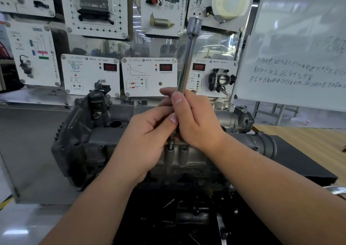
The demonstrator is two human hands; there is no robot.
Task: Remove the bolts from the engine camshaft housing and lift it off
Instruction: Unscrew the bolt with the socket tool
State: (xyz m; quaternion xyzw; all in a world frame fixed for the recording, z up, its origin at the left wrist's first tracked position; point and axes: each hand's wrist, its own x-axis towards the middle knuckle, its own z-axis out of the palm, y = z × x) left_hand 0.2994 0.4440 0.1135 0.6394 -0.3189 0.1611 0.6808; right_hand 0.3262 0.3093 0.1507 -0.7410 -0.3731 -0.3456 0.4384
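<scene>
Right at the middle of the housing [179, 156], both hands meet around a long shiny tool [189, 57]. The right hand [194, 119] has its fingers [177, 97] curled tight around the low part of the tool, with the thumb pressed on the shaft. The left hand [148, 132] has its fingers bent in close beside it, and they seem to pinch the very bottom of the tool, though the tips are partly hidden behind the right hand.

The tool stands almost straight up, leaning a little to the right. Its thick top end sticks up high over the hands.

Just under the hands, a bolt [170, 145] pokes up out of a round post on the housing. It looks raised, so I think it is loose or partly out. The tool's low end is right above it, but I cannot tell if they touch.

The housing sits on top of the engine [78, 142], which stands on the worktop [28, 151], near its middle. The housing has not been lifted off yet. A few more posts with holes show next to the bolt, and I cannot tell if bolts are inside them.

So the job looks partway done. At least this one bolt has to come out, maybe more, and then the housing has to be lifted away.

Behind the engine, boards [148, 76] with car parts hang up, and a whiteboard [299, 48] with writing stands near the far right corner.
</scene>
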